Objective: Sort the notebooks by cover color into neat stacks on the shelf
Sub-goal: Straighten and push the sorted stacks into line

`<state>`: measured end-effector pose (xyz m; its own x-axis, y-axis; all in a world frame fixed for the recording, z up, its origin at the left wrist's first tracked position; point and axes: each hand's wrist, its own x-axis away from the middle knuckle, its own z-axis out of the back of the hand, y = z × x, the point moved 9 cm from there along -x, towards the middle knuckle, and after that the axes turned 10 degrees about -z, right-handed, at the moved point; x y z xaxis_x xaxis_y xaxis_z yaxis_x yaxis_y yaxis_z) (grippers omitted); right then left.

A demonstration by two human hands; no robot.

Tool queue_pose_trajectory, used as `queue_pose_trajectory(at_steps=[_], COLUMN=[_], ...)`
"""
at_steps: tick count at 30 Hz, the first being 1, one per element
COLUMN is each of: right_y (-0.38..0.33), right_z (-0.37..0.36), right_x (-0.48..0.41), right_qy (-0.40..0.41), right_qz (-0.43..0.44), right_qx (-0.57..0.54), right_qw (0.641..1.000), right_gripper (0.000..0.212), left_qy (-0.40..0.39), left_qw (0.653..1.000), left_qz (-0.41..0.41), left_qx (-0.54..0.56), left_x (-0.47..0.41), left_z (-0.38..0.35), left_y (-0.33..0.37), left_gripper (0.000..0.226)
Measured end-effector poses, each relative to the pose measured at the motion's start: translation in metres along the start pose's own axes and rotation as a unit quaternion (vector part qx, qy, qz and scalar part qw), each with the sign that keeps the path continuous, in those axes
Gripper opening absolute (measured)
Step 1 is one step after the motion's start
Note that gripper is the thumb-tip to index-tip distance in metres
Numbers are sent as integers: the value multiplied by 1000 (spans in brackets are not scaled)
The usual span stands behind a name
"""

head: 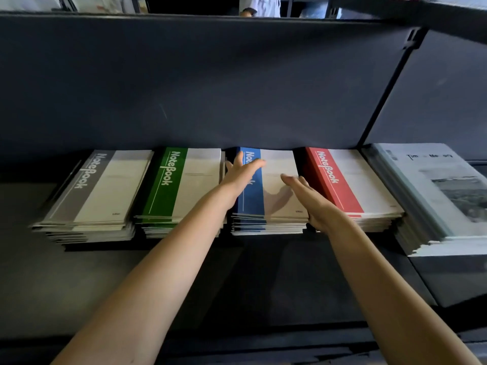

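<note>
Right now both bare arms reach out over the dark shelf point(184, 280) to the blue stack point(279, 185), the third pile in a row of notebook stacks standing against the dark back panel point(210, 88).

The left hand point(241, 177) lies over the blue band of the top cover, at the stack's left edge. Its fingers point(254, 164) are straight and a little spread, gripping nothing. Whether the palm actually presses on the cover or sits just above it, I cannot tell.

The right hand point(312, 204) is turned on edge at the stack's right side, in the gap between the blue pile and the red stack point(350, 180). The heel of the hand sits against the front right corner, and the straight fingers point(290, 179) lie close together above the pale part of the cover. They hold nothing either, and a soft shadow falls on the cover beneath them.

From left to right the piles run: the grey stack point(105, 188), the green stack point(184, 185), then blue, then red. Each top cover has a coloured band with "NoteBook" in white beside a pale panel. The grey pile is the raggedest, with its lower books fanned out to the front left. The green and blue piles stand just beside each other.

Further right, past a slanting upright point(390, 85), sits a separate pile of pale grey-blue booklets point(421, 185) with a photograph on the cover. Above the panel, a person in light clothing point(259, 5) is partly in view.
</note>
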<state>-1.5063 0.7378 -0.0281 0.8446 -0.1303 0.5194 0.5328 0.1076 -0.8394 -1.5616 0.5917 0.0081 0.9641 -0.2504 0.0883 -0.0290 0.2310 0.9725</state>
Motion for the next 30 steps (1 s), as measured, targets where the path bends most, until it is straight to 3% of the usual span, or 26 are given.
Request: queue_pose_trajectory(at_steps=[5,8,11,14,17,20,23,26,30], right_y=[0,2,4,7,5,0,1,-1,-12], right_z=[7,11,7,6,5,2,8,8,7], right_x=[-6,-9,-7,-12,-12,-8,-7,1,12], right_qy=[54,58,36,4,-13,1,21,32,34], right_qz=[17,4,-6,-16,-12,-4,-11,-26,5], right_qx=[9,2,-13,-42,-26,14,-15,-41,-9], right_qw=[998,998,999,999,999,1000,1000,998,999], right_gripper=[82,82,105,125,131,102,74,76,81], left_qy=[28,40,43,35,33,48,67,80,27], left_qw=[999,994,989,989,989,990,987,982,983], left_qz=[13,30,57,53,41,39,30,64,96], left_qx=[33,99,128,131,136,126,141,159,152], left_x=[-4,-15,-38,-16,1,0,-2,-11,3], left_z=[10,14,15,13,14,12,10,14,15], left_y=[-13,-30,-61,-34,-14,-15,-16,-32,-13], left_gripper=[86,115,131,122,91,98,97,106,80])
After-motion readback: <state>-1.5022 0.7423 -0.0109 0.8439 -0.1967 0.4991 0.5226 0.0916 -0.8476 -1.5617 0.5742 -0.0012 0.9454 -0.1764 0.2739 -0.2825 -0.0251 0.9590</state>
